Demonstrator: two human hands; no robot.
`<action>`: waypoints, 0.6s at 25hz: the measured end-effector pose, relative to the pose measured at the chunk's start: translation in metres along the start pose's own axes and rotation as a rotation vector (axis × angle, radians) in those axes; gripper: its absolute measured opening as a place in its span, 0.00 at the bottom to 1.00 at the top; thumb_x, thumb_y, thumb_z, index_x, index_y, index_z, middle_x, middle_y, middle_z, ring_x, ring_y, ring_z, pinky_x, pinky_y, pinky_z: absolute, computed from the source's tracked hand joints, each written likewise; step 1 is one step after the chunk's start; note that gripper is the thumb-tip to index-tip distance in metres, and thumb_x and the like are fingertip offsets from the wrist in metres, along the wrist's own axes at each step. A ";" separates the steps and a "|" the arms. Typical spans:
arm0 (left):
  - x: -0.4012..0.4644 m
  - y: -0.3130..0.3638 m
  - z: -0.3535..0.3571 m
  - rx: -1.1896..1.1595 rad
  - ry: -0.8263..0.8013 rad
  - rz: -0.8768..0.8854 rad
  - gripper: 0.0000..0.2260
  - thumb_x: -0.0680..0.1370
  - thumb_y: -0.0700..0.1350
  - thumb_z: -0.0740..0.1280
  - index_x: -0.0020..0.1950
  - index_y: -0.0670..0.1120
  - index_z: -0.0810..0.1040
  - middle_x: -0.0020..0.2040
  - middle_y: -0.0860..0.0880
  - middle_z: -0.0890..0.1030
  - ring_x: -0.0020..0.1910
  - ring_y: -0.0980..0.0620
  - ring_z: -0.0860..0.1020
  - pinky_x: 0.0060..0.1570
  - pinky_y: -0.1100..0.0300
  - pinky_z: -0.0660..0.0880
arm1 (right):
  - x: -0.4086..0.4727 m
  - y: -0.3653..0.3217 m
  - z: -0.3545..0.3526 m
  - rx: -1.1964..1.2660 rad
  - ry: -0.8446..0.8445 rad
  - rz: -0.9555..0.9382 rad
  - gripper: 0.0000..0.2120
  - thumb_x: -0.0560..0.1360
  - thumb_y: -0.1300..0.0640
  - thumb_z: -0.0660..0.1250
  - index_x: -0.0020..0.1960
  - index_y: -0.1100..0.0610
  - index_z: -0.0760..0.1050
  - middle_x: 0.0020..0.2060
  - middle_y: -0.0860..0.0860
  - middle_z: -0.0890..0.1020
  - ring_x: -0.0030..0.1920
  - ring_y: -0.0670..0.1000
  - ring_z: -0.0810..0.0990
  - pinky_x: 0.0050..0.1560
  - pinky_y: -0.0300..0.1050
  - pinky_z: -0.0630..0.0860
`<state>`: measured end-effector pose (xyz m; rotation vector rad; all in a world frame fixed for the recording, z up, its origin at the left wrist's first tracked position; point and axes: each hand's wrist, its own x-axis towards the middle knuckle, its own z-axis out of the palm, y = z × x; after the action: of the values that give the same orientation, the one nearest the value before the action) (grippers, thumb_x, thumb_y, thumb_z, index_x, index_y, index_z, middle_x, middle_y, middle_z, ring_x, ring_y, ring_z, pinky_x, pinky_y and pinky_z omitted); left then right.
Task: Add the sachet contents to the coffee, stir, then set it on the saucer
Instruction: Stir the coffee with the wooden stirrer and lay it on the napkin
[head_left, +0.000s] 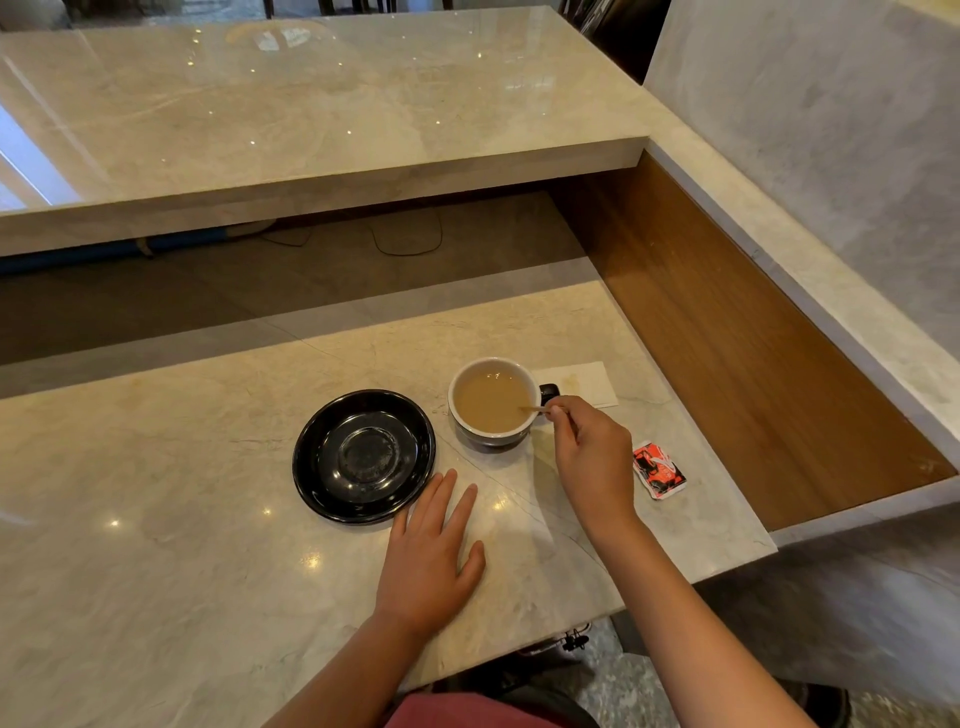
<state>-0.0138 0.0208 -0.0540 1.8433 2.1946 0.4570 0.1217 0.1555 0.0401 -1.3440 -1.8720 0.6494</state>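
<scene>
A cup (470, 423), white inside and dark outside, holds light brown coffee (488, 402) and stands on the marble counter. My right hand (589, 457) pinches a thin wooden stirrer (535, 409) whose tip dips into the coffee at the cup's right side. An empty black saucer (363, 454) lies just left of the cup, apart from it. My left hand (431, 551) rests flat on the counter, fingers spread, its fingertips near the saucer's front right rim. A red and white sachet (658, 470) lies on the counter to the right of my right hand.
A white paper napkin (582, 382) with a faint brown stain lies behind the cup's handle. A wood-lined recess (727, 338) drops off to the right of the counter. A raised marble shelf (311, 130) runs across the back.
</scene>
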 end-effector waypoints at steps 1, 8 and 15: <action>0.000 0.000 0.000 0.001 -0.001 0.000 0.27 0.76 0.57 0.54 0.74 0.53 0.54 0.76 0.48 0.55 0.73 0.56 0.43 0.70 0.49 0.50 | 0.000 -0.002 -0.001 -0.008 -0.012 0.007 0.07 0.77 0.62 0.62 0.46 0.58 0.79 0.35 0.55 0.83 0.32 0.49 0.76 0.30 0.34 0.66; 0.000 0.000 -0.002 0.001 0.009 0.015 0.27 0.77 0.56 0.56 0.74 0.52 0.55 0.76 0.47 0.56 0.73 0.55 0.43 0.70 0.49 0.50 | 0.006 -0.006 -0.007 0.321 -0.015 0.326 0.10 0.76 0.65 0.61 0.41 0.59 0.80 0.36 0.55 0.84 0.40 0.50 0.84 0.45 0.50 0.81; 0.000 0.002 -0.002 -0.014 0.022 0.017 0.27 0.76 0.55 0.57 0.74 0.52 0.57 0.76 0.47 0.56 0.73 0.54 0.46 0.70 0.49 0.50 | 0.020 0.009 -0.040 0.636 0.094 0.618 0.10 0.76 0.67 0.59 0.41 0.62 0.78 0.37 0.60 0.83 0.37 0.50 0.85 0.35 0.35 0.81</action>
<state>-0.0133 0.0203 -0.0511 1.8598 2.1857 0.4963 0.1546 0.1763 0.0626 -1.4555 -1.0055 1.3295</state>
